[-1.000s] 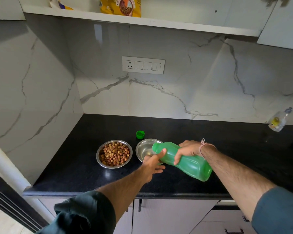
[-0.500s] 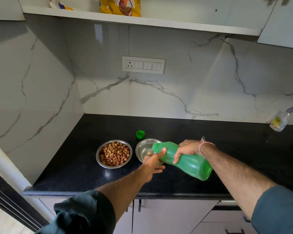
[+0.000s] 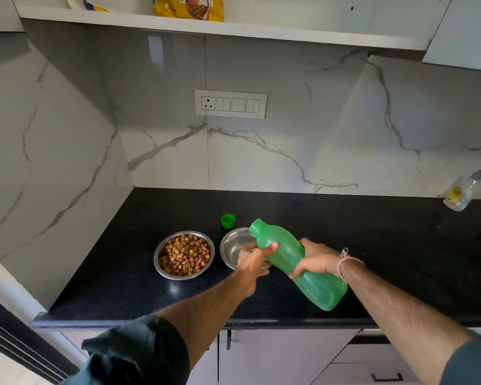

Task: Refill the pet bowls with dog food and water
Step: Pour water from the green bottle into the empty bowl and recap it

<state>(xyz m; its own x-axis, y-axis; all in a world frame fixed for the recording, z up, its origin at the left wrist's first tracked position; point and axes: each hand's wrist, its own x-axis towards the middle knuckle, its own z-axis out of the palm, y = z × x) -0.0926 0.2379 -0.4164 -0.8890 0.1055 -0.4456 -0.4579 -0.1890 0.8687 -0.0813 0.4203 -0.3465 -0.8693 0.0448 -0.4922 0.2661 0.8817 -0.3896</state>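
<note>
You hold the bottle [image 3: 283,252] clear of the counter [image 3: 400,245] in both hands. It lies aslant, with its mouth far and left over the water bowl [image 3: 233,245] and its base near and right. Your right hand [image 3: 315,258] wraps the middle of the body with fingers curled over the top. I judge this is the hand that carries the weight and sets the tilt. Your left hand [image 3: 254,259] cups the shoulder just below the neck, thumb pressed on the upper side and fingers curled beneath. It is there, I think, to steer the mouth so the water lands in the bowl and not on the stone.

The cap [image 3: 228,220] sits on the counter just beyond the bowls, out of the pour's way yet near enough for closing. The food bowl [image 3: 184,232], just left of the water bowl, is heaped with kibble [image 3: 185,255], so that half of the job looks done. The bag [image 3: 189,6] is on the shelf above.

No stream shows at the mouth. Your left hand hides the water bowl's near side, so I cannot tell how much water lies in it — the far wall shows bare steel. Nor can I tell from this angle whether the mouth sits low enough to pour. If the bottle is full it may gush, so tip it slowly and keep both hands on it.
</note>
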